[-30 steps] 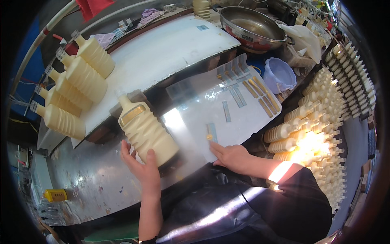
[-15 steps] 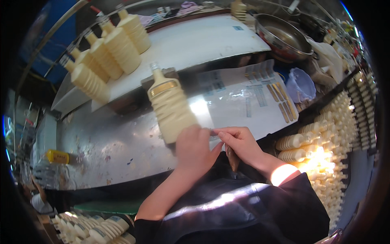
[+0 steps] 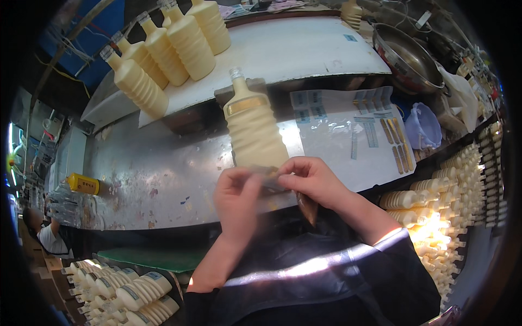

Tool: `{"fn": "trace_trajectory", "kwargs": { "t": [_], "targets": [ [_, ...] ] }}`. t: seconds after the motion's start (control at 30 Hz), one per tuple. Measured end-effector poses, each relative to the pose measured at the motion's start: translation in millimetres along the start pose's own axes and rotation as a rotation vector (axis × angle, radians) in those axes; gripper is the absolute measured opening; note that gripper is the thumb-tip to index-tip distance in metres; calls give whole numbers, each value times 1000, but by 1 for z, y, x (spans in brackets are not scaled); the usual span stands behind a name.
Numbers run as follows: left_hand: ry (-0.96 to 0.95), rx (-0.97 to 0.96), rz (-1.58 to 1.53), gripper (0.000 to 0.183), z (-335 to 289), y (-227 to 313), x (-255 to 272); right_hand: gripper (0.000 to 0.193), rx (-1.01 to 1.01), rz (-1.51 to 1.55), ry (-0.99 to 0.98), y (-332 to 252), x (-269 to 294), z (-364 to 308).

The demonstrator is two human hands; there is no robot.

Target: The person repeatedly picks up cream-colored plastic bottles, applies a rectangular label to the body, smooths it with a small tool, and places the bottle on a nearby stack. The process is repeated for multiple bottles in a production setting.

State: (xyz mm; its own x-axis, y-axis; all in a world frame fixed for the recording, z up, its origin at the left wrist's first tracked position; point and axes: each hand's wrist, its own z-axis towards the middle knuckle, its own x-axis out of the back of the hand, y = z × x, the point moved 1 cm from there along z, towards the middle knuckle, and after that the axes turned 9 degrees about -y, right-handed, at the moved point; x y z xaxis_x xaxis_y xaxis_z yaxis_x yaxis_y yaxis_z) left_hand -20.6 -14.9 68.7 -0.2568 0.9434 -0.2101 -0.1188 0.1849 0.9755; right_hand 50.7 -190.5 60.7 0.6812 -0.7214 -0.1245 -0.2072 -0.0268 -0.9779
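A cream ribbed bottle lies on the metal worktop in front of me, its neck pointing away and a gold band across its shoulder. At the bottle's near end my left hand is closed in a pinch and somewhat blurred. Between my two hands shows a small thin piece with a gold tint, its kind unclear. My right hand pinches with thumb and forefinger beside it. A brown pointed thing hangs below the right palm, apparently held by the curled fingers.
Several upright cream bottles stand on the raised white shelf. A sheet with blue and gold stickers lies to the right, near a lilac bucket and a metal pan. A yellow container lies left. Stacked bottles fill the lower right.
My left hand has drawn back from the bottle's near end, so more of the bottle shows. The thin piece between my hands has come into sight. The whole view has shifted.
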Motion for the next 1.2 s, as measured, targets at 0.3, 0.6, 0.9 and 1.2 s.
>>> {"fn": "trace_trajectory", "kwargs": {
  "t": [0.3,0.6,0.9,1.2],
  "targets": [
    [112,121,-16,7,4,-44,23,19,-116,-270,150,-8,13,24],
    [78,74,67,7,5,-64,35,23,-94,-325,203,8,19,37],
    [4,93,331,43,25,-64,24,21,-79,-303,192,7,21,39],
    [-12,35,119,59,27,-70,29,40,-110,-214,222,36,28,31]
  ]
}}
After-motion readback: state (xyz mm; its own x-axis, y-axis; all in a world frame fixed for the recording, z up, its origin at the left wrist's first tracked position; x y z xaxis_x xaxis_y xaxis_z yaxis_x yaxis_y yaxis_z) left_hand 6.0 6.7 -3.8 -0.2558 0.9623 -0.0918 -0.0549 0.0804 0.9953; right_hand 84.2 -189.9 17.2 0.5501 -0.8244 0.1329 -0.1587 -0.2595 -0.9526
